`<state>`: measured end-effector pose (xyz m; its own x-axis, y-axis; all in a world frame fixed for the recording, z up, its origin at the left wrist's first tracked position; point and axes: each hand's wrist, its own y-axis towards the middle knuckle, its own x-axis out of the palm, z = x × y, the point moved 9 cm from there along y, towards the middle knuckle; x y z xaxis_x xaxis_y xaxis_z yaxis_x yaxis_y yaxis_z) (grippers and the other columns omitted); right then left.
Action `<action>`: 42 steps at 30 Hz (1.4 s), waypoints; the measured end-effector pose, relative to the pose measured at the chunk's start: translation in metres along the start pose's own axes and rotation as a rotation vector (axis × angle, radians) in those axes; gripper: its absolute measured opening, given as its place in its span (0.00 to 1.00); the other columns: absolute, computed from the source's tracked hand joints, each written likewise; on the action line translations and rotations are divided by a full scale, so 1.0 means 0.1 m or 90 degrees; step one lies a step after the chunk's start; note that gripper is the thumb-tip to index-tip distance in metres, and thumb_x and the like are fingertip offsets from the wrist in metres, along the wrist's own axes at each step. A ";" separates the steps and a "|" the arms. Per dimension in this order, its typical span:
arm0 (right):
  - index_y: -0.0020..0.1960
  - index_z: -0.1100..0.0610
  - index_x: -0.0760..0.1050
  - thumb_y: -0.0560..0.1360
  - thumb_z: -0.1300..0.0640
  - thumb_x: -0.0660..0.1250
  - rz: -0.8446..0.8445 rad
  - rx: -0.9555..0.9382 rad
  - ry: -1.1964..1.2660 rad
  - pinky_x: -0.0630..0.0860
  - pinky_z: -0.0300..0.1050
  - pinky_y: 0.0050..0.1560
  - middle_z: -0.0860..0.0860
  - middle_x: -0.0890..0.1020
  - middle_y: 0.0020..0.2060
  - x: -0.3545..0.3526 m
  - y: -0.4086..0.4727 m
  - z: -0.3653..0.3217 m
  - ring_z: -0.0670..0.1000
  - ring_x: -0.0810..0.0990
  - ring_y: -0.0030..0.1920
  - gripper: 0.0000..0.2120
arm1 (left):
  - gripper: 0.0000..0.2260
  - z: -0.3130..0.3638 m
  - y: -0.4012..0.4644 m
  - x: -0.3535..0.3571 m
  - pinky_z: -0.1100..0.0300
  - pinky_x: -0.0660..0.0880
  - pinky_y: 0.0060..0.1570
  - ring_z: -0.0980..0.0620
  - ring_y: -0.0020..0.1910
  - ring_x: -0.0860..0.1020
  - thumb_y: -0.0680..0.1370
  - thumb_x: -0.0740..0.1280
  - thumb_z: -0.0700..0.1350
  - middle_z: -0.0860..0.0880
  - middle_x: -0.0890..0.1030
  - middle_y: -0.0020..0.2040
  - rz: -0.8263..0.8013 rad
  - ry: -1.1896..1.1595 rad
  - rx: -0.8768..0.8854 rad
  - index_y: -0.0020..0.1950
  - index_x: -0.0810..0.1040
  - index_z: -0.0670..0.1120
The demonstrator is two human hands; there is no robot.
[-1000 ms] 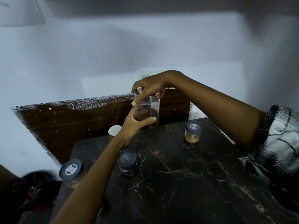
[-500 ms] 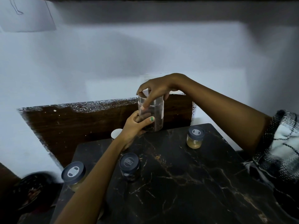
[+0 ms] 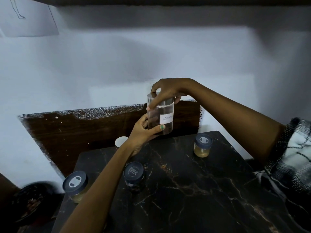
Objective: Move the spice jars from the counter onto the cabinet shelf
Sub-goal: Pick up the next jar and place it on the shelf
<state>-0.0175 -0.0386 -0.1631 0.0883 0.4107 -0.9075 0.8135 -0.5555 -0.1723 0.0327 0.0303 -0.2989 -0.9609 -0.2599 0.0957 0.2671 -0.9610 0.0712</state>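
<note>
A tall clear spice jar (image 3: pixel 164 117) with dark contents, a grey lid and a white label is held above the far edge of the black marble counter (image 3: pixel 193 190). My left hand (image 3: pixel 143 132) cups its lower side from the left. My right hand (image 3: pixel 166 91) grips its lid from above. Three small dark-lidded jars stand on the counter: one with yellow powder at far right (image 3: pixel 202 145), one dark jar in the middle (image 3: pixel 133 175), one pale-filled jar at the left edge (image 3: pixel 75 185). A white-lidded jar (image 3: pixel 120 142) peeks out behind my left wrist.
A dark wooden board (image 3: pixel 84 130) stands behind the counter against a pale wall (image 3: pixel 117 64). A dark round bowl (image 3: pixel 32 202) sits low at the left, beside the counter. A dark overhang (image 3: pixel 168 0) runs along the top of the view.
Both hands still hold the tall jar; its white label now faces me. The view has tilted up a little, so the counter and jars sit lower in frame.
</note>
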 end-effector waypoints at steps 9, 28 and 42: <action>0.55 0.53 0.76 0.63 0.44 0.77 -0.004 0.010 0.031 0.81 0.52 0.46 0.49 0.76 0.51 0.03 0.01 0.04 0.52 0.77 0.52 0.25 | 0.28 -0.02 0.04 -0.02 0.49 0.77 0.57 0.48 0.62 0.77 0.61 0.77 0.48 0.51 0.80 0.60 0.013 0.014 -0.004 0.60 0.74 0.54; 0.68 0.48 0.64 0.71 0.35 0.64 0.189 -0.058 0.313 0.77 0.45 0.42 0.45 0.70 0.60 -0.30 -0.15 0.05 0.45 0.74 0.52 0.31 | 0.31 0.56 0.11 -0.15 0.46 0.72 0.64 0.52 0.63 0.75 0.68 0.76 0.50 0.52 0.77 0.63 0.145 0.085 0.129 0.69 0.69 0.51; 0.67 0.42 0.63 0.72 0.49 0.70 0.471 -0.313 0.530 0.76 0.32 0.41 0.46 0.76 0.57 -1.32 -0.55 -0.29 0.43 0.79 0.53 0.27 | 0.27 2.63 0.32 0.01 0.73 0.75 0.44 0.64 0.48 0.79 0.73 0.71 0.52 0.61 0.81 0.50 0.206 0.259 0.465 0.69 0.65 0.54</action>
<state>-0.0570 -0.0411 -0.0230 0.8178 0.5496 -0.1704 0.5256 -0.5929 0.6102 0.0598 0.0241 -0.0359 -0.7453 -0.6542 -0.1284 0.3758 -0.5714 0.7296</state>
